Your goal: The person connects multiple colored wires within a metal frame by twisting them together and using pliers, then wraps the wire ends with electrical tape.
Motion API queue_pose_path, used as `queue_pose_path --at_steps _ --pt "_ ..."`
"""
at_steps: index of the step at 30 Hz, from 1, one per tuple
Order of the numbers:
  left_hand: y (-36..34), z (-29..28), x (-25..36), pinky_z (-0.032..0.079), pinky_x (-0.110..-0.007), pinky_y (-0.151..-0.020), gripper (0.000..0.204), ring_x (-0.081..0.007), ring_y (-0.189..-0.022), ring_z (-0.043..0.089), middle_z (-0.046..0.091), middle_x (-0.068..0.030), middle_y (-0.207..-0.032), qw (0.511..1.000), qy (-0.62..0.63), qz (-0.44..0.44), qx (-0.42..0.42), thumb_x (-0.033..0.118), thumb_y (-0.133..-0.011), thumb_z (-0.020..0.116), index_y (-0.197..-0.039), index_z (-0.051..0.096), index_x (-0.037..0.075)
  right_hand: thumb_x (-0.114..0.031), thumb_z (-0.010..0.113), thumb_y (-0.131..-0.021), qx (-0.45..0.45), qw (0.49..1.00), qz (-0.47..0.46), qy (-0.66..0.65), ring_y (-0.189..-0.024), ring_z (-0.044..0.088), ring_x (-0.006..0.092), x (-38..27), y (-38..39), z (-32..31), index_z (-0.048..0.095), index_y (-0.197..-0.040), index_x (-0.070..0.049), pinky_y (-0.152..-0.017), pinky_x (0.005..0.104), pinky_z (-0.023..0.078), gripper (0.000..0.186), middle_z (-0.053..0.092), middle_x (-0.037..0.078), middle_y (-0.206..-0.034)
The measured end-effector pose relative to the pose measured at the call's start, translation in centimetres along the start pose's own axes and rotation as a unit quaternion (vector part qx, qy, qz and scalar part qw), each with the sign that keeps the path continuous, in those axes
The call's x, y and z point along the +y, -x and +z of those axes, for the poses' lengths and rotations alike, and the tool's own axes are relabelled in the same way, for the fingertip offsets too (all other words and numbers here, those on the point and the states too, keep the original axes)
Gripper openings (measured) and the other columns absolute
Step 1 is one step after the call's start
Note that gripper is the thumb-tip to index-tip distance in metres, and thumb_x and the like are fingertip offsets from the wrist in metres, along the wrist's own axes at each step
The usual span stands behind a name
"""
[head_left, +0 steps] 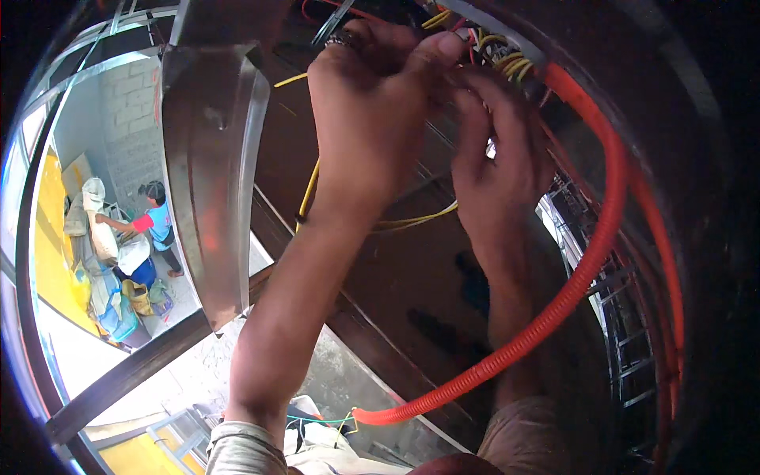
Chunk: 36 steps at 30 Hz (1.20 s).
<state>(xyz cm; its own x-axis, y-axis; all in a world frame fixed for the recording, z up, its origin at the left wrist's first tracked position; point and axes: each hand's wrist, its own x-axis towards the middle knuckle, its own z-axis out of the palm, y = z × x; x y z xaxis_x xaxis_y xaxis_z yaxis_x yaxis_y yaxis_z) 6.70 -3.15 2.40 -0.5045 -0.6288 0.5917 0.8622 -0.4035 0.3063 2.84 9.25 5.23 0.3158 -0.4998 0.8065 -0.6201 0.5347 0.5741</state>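
Note:
Both arms reach up to a bundle of wires at the top of the head view. My left hand (364,99) is closed, its thumb stretched toward the wires; what it grips is hidden. A thin grey metal piece (331,22) shows beside its fingers. Close to it on the right, my right hand (507,150) has its fingers curled in toward the left thumb, and what lies between them cannot be made out. Yellow wires (514,65) loop out just beyond both hands. A yellow wire end (290,81) sticks out left of my left hand.
An orange corrugated conduit (554,305) curves down past my right arm, with thin wires at its lower end. A bent sheet-metal piece (214,174) hangs at left. Dark steel beams (134,384) cross below. Far down left, another person (161,222) handles sacks (101,237).

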Motion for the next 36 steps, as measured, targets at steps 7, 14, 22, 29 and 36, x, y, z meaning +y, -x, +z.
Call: queue_pose_path --at_steps 7,14,22,29,36 --pt "0.8 -0.2 -0.1 0.049 -0.025 -0.058 0.016 -0.0106 -0.064 0.063 0.07 -0.0062 -0.075 0.994 -0.046 0.09 -0.051 0.009 -0.081 0.079 -0.086 0.067 -0.002 0.004 0.065 -0.088 0.006 0.995 0.068 -0.073 -0.091 0.071 0.0163 -0.2 1.4 -0.3 0.06 -0.112 -0.002 -0.064 0.0246 0.056 0.025 0.071 0.01 -0.104" --pt "-0.3 0.6 -1.5 0.05 -0.035 -0.057 0.012 -0.0243 -0.063 0.065 0.065 -0.0152 -0.071 0.884 -0.328 0.332 -0.038 0.008 -0.084 0.067 -0.086 0.064 -0.003 0.005 0.066 -0.087 0.019 0.996 0.065 -0.059 -0.088 0.071 0.0146 0.1 1.7 -0.1 0.061 -0.11 -0.002 -0.062 0.0234 0.055 0.025 0.072 0.009 -0.1" --pt "-1.5 -0.3 0.4 0.054 -0.043 -0.066 0.017 -0.0402 -0.081 0.067 0.065 -0.0235 -0.085 0.839 -0.424 0.28 -0.197 0.011 -0.08 0.063 -0.092 0.061 -0.002 0.005 0.066 -0.084 0.039 0.997 0.041 -0.057 -0.072 0.066 0.0096 0.1 0.2 -0.4 0.066 -0.107 -0.001 -0.053 0.0206 0.047 0.023 0.072 0.007 -0.091" --pt "-2.6 1.3 0.9 0.053 -0.041 -0.062 0.014 -0.0391 -0.074 0.067 0.065 -0.0225 -0.08 0.84 -0.462 0.215 -0.187 0.01 -0.084 0.06 -0.081 0.058 -0.003 0.005 0.07 -0.081 0.088 0.979 0.134 -0.128 -0.069 0.062 0.0075 -0.4 0.0 0.5 0.066 -0.106 -0.002 -0.055 0.0194 0.043 0.026 0.071 0.004 -0.092" --pt "-2.1 1.6 0.5 0.052 -0.04 -0.061 0.016 -0.0386 -0.072 0.067 0.065 -0.0228 -0.077 0.827 -0.472 0.262 -0.159 0.01 -0.085 0.06 -0.078 0.058 -0.004 0.005 0.073 -0.078 0.067 0.989 0.121 -0.044 -0.079 0.061 0.0113 -0.7 0.2 -0.1 0.069 -0.103 -0.007 -0.059 0.0219 0.046 0.028 0.064 0.003 -0.091"
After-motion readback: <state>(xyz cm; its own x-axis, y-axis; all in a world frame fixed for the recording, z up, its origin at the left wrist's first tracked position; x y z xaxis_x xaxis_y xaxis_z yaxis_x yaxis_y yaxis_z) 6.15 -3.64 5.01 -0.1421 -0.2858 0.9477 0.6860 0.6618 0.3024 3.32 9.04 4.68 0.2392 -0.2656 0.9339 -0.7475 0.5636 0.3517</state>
